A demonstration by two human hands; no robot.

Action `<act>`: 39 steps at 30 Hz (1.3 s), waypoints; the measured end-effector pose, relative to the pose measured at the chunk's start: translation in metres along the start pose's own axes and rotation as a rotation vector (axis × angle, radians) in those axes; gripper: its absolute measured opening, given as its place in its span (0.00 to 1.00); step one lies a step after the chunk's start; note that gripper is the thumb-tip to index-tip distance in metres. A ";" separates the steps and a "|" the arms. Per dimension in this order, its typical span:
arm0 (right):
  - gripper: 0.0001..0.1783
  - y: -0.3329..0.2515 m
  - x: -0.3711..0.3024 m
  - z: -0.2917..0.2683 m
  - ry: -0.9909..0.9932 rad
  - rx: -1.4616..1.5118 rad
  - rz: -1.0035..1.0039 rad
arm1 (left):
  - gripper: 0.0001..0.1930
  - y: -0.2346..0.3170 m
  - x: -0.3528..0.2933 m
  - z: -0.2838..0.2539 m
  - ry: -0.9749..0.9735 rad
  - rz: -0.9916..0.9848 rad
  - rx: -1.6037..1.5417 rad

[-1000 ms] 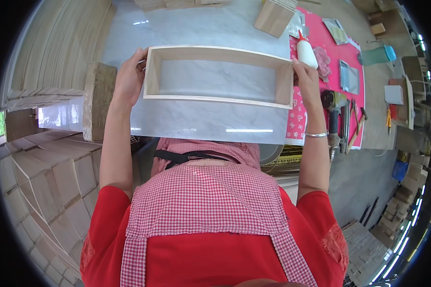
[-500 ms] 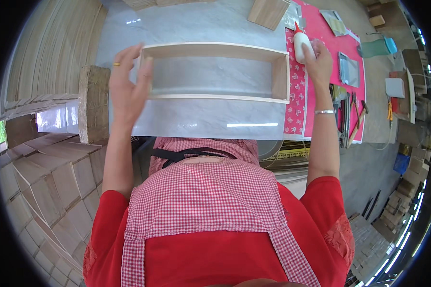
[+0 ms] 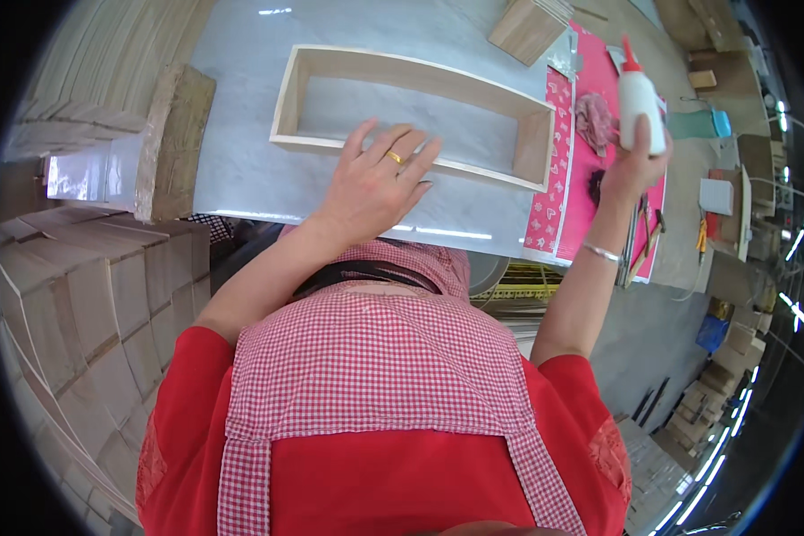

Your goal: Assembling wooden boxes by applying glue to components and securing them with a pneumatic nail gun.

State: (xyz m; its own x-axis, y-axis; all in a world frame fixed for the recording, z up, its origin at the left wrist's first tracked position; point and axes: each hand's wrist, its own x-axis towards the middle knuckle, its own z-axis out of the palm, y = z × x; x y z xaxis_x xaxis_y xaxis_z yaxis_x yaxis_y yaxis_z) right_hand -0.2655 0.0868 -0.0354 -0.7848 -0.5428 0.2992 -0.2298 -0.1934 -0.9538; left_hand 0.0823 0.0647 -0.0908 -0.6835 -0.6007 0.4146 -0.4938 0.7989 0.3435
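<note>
A long rectangular wooden frame (image 3: 279, 134) lies on the grey marbled tabletop, slightly slanted in view. At its near long side is my left hand (image 3: 375, 186), fingers apart and reaching over the rim, with a gold ring on one finger. Whether the fingertips press on the wood is hard to tell. My right hand (image 3: 632, 171) grips the lower part of a white squeeze bottle (image 3: 639, 107) with a red pointed nozzle, held upright above the pink mat (image 3: 558, 201). A crumpled pink cloth (image 3: 594, 123) lies beside the bottle on that mat.
A thick wooden block (image 3: 177, 147) stands at the table's left edge, next to stacked boards (image 3: 107, 62). Small wooden boards (image 3: 529, 31) sit at the far side. Hand tools (image 3: 645, 241) lie on the mat's right. A teal container (image 3: 699, 123) is farther right.
My right hand has closed around the bottle and raised it. My left hand has left the frame's left end for its near side. The whole view has turned somewhat.
</note>
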 end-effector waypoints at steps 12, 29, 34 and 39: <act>0.32 -0.047 -0.161 0.101 -0.725 -0.085 -0.010 | 0.21 0.004 -0.035 0.038 0.230 0.156 0.067; 0.35 -0.051 -0.167 0.137 -0.995 -0.046 -0.256 | 0.19 -0.002 -0.040 0.042 0.194 0.202 -0.016; 0.33 -0.056 -0.161 0.145 -0.976 -0.132 -0.314 | 0.21 -0.001 -0.038 0.042 0.183 0.201 -0.009; 0.33 -0.047 -0.152 0.156 -0.913 -0.157 -0.406 | 0.22 -0.002 -0.035 0.039 0.202 0.216 0.068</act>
State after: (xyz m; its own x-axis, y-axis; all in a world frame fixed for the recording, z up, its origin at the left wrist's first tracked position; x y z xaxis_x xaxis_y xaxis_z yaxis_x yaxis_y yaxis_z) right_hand -0.0454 0.0507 -0.0321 0.0950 -0.8905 0.4449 -0.5063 -0.4280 -0.7486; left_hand 0.0868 0.0852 -0.1390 -0.6595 -0.4051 0.6332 -0.3878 0.9050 0.1750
